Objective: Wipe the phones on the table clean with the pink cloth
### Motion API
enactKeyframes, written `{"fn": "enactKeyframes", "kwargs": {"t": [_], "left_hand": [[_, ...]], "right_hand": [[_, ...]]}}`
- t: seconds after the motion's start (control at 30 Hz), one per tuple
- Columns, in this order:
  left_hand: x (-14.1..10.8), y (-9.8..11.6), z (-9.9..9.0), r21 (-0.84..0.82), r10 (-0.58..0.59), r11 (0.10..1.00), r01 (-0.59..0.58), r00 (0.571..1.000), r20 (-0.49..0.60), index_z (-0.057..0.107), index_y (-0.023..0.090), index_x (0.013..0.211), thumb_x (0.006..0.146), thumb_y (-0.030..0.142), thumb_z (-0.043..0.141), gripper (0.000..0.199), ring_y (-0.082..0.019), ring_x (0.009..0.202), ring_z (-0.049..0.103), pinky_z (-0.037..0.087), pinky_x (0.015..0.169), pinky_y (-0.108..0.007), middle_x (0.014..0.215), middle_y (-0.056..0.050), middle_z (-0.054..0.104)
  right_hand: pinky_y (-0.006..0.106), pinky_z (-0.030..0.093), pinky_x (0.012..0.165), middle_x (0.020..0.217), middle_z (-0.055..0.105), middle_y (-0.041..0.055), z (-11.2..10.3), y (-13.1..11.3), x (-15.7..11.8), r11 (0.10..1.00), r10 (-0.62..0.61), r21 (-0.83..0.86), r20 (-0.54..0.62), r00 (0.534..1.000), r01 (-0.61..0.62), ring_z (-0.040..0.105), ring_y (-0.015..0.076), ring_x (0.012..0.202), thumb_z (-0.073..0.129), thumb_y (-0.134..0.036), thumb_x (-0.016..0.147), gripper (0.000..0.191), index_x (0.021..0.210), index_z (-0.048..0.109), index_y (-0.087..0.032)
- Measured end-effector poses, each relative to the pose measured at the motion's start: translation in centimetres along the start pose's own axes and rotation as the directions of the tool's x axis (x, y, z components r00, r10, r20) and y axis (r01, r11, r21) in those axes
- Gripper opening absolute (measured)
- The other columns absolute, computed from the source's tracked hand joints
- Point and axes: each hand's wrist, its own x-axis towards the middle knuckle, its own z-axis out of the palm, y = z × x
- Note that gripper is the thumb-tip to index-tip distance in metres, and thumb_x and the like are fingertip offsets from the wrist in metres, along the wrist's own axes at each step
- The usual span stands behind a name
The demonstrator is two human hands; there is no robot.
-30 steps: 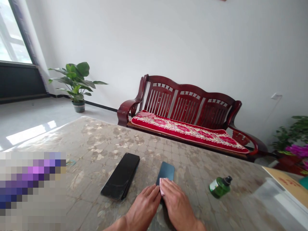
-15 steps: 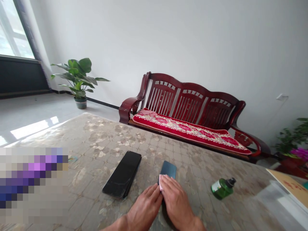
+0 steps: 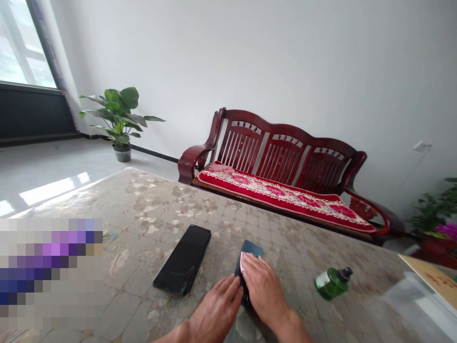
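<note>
Right hand (image 3: pixel 267 289) farther up blue phone (image 3: pixel 253 247) now, fingers (image 3: pixel 254 265) pressing pink cloth (image 3: pixel 243 261); left hand (image 3: pixel 218 305): grip unclear.

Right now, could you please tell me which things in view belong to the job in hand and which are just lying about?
In use:
bluish phone, with the left hand at its edge
pink cloth, held under the right hand

Lying about, untouched:
black phone
green bottle, though it could belong
potted plant
bench with red mat
</note>
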Motion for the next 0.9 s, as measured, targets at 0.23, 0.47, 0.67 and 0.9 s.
{"fn": "enactKeyframes", "kwargs": {"t": [0.23, 0.47, 0.67, 0.9], "left_hand": [[-0.3, -0.1, 1.1, 0.016, 0.01, 1.0, -0.01, 1.0, -0.001, 0.049, 0.006, 0.133, 0.086, 0.009, 0.048, 0.047, -0.03, 0.13, 0.045, 0.039, 0.108, -0.042, 0.14, -0.019, 0.05], [-0.4, -0.3, 1.5, -0.023, 0.007, 1.0, -0.007, 1.0, -0.003, 0.047, 0.008, 0.135, 0.084, 0.011, 0.051, 0.052, -0.03, 0.133, 0.041, 0.036, 0.11, -0.041, 0.142, -0.018, 0.048], [-0.1, 0.0, 0.9, -0.045, -0.009, 0.999, 0.009, 1.0, 0.003, 0.051, 0.007, 0.131, 0.087, 0.011, 0.049, 0.045, -0.029, 0.13, 0.044, 0.036, 0.11, -0.041, 0.139, -0.019, 0.05], [-0.3, -0.3, 0.7, -0.053, -0.005, 0.999, 0.007, 0.999, 0.039, 0.046, 0.008, 0.137, 0.084, 0.011, 0.047, 0.053, -0.029, 0.134, 0.039, 0.035, 0.111, -0.041, 0.144, -0.017, 0.046]], "right_hand": [[0.042, 0.036, 0.112, 0.141, 0.052, 0.007, 0.5, 0.9, 0.5, 1.0, -0.001, -0.02, -0.017, 1.0, 0.0, 0.047, 0.0203, 0.131, 0.036, -0.012, 0.095, 0.046, 0.137, 0.051, -0.021], [0.04, 0.037, 0.111, 0.138, 0.055, 0.0093, 0.9, 0.5, 1.7, 0.997, 0.07, -0.019, -0.028, 0.997, -0.07, 0.05, 0.021, 0.129, 0.035, -0.012, 0.094, 0.045, 0.135, 0.054, -0.016], [0.041, 0.033, 0.113, 0.142, 0.051, 0.004, 0.7, 0.2, -0.3, 1.0, -0.026, 0.015, 0.0, 1.0, 0.026, 0.045, 0.0183, 0.132, 0.036, -0.013, 0.094, 0.048, 0.139, 0.048, -0.022], [0.043, 0.037, 0.11, 0.138, 0.055, 0.0108, 0.6, 1.0, 2.3, 0.991, 0.126, -0.042, -0.041, 0.991, -0.128, 0.05, 0.0218, 0.129, 0.035, -0.013, 0.095, 0.043, 0.133, 0.056, -0.016]]}}
